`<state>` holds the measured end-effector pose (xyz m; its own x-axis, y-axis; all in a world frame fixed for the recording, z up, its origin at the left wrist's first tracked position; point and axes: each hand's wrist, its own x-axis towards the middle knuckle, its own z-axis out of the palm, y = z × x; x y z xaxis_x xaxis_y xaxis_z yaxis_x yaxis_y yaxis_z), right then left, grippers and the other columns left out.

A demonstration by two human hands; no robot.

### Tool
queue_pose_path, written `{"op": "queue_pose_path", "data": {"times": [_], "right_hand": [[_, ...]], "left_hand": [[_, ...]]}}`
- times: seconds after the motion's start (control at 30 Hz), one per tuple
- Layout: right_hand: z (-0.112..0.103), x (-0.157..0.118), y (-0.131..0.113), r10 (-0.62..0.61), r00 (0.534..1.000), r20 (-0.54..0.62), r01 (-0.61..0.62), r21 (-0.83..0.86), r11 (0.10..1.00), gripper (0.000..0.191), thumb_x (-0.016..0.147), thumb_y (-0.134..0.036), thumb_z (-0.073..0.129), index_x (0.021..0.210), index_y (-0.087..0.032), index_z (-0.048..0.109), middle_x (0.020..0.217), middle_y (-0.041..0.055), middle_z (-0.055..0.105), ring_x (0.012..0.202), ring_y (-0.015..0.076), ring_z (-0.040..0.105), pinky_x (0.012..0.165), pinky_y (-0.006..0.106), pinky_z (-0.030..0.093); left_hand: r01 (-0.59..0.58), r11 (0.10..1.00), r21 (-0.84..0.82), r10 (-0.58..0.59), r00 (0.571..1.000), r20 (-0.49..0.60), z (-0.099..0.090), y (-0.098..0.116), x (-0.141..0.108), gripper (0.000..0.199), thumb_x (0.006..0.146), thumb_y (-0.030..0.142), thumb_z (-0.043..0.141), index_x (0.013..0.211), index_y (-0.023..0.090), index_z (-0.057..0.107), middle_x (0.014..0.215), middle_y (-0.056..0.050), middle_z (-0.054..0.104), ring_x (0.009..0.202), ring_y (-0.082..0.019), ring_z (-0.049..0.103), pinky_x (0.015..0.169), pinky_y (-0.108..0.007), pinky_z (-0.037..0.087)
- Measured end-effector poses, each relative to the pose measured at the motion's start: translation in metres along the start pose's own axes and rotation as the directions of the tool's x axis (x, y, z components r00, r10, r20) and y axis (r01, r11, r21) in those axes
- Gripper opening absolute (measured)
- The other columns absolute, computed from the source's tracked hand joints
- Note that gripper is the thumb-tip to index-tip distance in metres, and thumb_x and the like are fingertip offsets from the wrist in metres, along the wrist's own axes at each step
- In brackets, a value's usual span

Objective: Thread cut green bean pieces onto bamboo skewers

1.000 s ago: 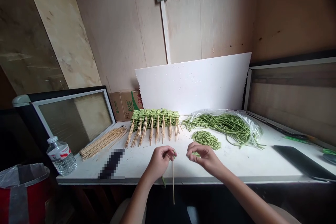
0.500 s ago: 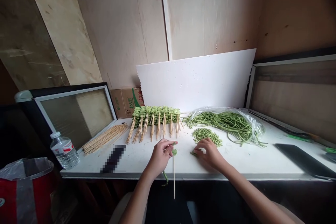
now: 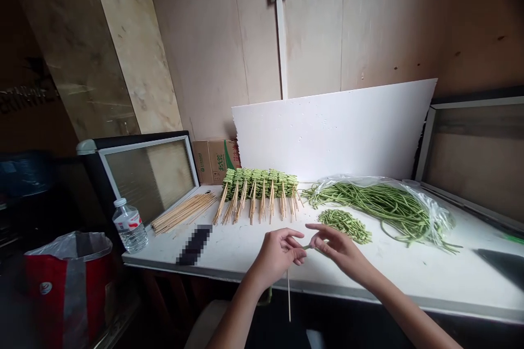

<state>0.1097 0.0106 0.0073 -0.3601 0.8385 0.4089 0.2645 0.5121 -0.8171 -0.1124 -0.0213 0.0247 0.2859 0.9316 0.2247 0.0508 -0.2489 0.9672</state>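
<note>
In the head view, my left hand [image 3: 282, 249] is closed around a thin bamboo skewer [image 3: 289, 300], which points down past the table's front edge. The skewer's upper end is hidden behind my fingers. A long bean [image 3: 267, 297] dangles below the same hand. My right hand [image 3: 333, 243], thumb and forefinger pinched, meets the left fingertips at a short piece of green bean [image 3: 308, 247], mostly covered. Just beyond the right hand lies a heap of cut bean pieces [image 3: 346, 224].
Skewered beans [image 3: 262, 181] are stacked at the back, sticks facing me. Bare skewers [image 3: 184, 212] and a water bottle [image 3: 130, 228] lie to the left. Uncut long beans [image 3: 380, 208] spill from a plastic bag at the right. A red bin [image 3: 67, 289] stands at lower left.
My right hand has come left from beside the bean heap to my left hand, bringing a bean piece. The whole view has shifted, so the table appears farther right.
</note>
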Motion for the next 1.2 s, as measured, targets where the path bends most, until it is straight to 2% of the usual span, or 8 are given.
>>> {"op": "queue_pose_path", "data": {"times": [0.13, 0.3, 0.4, 0.5, 0.6, 0.87, 1.03, 1.2], "right_hand": [[0.014, -0.005, -0.022, -0.024, 0.999, -0.04, 0.021, -0.068, 0.997, 0.042, 0.092, -0.058, 0.067, 0.112, -0.022, 0.077, 0.088, 0.0079, 0.075, 0.075, 0.0221, 0.068, 0.061, 0.031, 0.052], [0.011, -0.005, -0.016, -0.019, 0.996, -0.088, 0.013, -0.072, 0.997, 0.046, 0.085, -0.063, 0.072, 0.109, -0.023, 0.077, 0.081, 0.0076, 0.074, 0.068, 0.0232, 0.067, 0.06, 0.034, 0.055], [0.004, -0.002, -0.014, -0.029, 0.99, -0.14, 0.018, -0.079, 0.997, 0.046, 0.084, -0.066, 0.072, 0.101, -0.024, 0.078, 0.087, 0.0098, 0.076, 0.071, 0.0251, 0.069, 0.063, 0.036, 0.058], [-0.002, 0.0, -0.015, -0.016, 0.982, -0.188, -0.002, -0.095, 0.995, 0.046, 0.081, -0.069, 0.072, 0.094, -0.026, 0.079, 0.097, 0.0114, 0.077, 0.078, 0.0278, 0.072, 0.066, 0.037, 0.061], [-0.005, 0.002, -0.013, -0.027, 0.988, -0.15, 0.003, -0.156, 0.988, 0.044, 0.081, -0.068, 0.072, 0.094, -0.027, 0.079, 0.098, 0.0115, 0.077, 0.082, 0.0294, 0.072, 0.067, 0.037, 0.061], [0.007, 0.005, -0.002, -0.037, 0.999, 0.029, 0.043, -0.244, 0.969, 0.037, 0.082, -0.065, 0.071, 0.095, -0.032, 0.079, 0.095, 0.0108, 0.076, 0.08, 0.0304, 0.071, 0.066, 0.038, 0.061], [0.015, 0.007, -0.001, -0.016, 0.999, 0.047, 0.026, -0.228, 0.973, 0.037, 0.082, -0.065, 0.071, 0.09, -0.029, 0.077, 0.092, 0.0106, 0.074, 0.082, 0.0301, 0.072, 0.069, 0.036, 0.062], [0.023, 0.006, 0.009, -0.088, 0.994, 0.068, 0.101, -0.234, 0.967, 0.031, 0.092, -0.056, 0.064, 0.094, -0.026, 0.07, 0.088, 0.008, 0.071, 0.079, 0.0248, 0.069, 0.067, 0.03, 0.058]], "left_hand": [[0.008, 1.0, 0.009, -0.008, 1.0, 0.024, 0.005, 0.003, -0.002, 0.041, 0.081, 0.035, 0.083, 0.113, 0.014, 0.068, 0.084, -0.006, 0.072, 0.069, -0.018, 0.073, 0.07, -0.033, 0.06], [0.027, 0.999, 0.046, -0.028, 0.999, 0.026, 0.004, 0.005, -0.004, 0.054, 0.079, 0.041, 0.084, 0.123, 0.018, 0.061, 0.089, -0.005, 0.071, 0.068, -0.018, 0.072, 0.066, -0.031, 0.057], [0.068, 0.989, 0.128, -0.073, 0.997, 0.034, 0.0, 0.005, -0.004, 0.053, 0.084, 0.05, 0.077, 0.122, 0.016, 0.066, 0.087, -0.006, 0.071, 0.065, -0.016, 0.069, 0.065, -0.03, 0.055], [0.076, 0.975, 0.208, -0.084, 0.996, 0.031, -0.005, 0.006, -0.004, 0.049, 0.089, 0.057, 0.067, 0.108, 0.013, 0.075, 0.082, -0.007, 0.072, 0.061, -0.015, 0.064, 0.062, -0.029, 0.05], [0.032, 0.962, 0.272, -0.034, 0.999, 0.004, -0.01, 0.01, -0.005, 0.048, 0.09, 0.059, 0.064, 0.099, 0.014, 0.08, 0.082, -0.008, 0.074, 0.069, -0.017, 0.065, 0.065, -0.029, 0.049], [0.023, 0.948, 0.316, -0.036, 0.999, 0.035, -0.019, 0.01, -0.007, 0.046, 0.088, 0.057, 0.068, 0.104, 0.017, 0.081, 0.086, -0.01, 0.077, 0.078, -0.021, 0.066, 0.073, -0.031, 0.049], [0.03, 0.941, 0.338, -0.045, 0.998, 0.036, -0.021, 0.002, -0.005, 0.042, 0.089, 0.052, 0.067, 0.106, 0.017, 0.081, 0.094, -0.012, 0.078, 0.079, -0.021, 0.066, 0.071, -0.031, 0.048], [0.041, 0.915, 0.402, -0.067, 0.996, 0.052, -0.022, 0.002, -0.005, 0.039, 0.094, 0.048, 0.06, 0.108, 0.017, 0.081, 0.097, -0.011, 0.079, 0.077, -0.019, 0.066, 0.065, -0.028, 0.045]]}}
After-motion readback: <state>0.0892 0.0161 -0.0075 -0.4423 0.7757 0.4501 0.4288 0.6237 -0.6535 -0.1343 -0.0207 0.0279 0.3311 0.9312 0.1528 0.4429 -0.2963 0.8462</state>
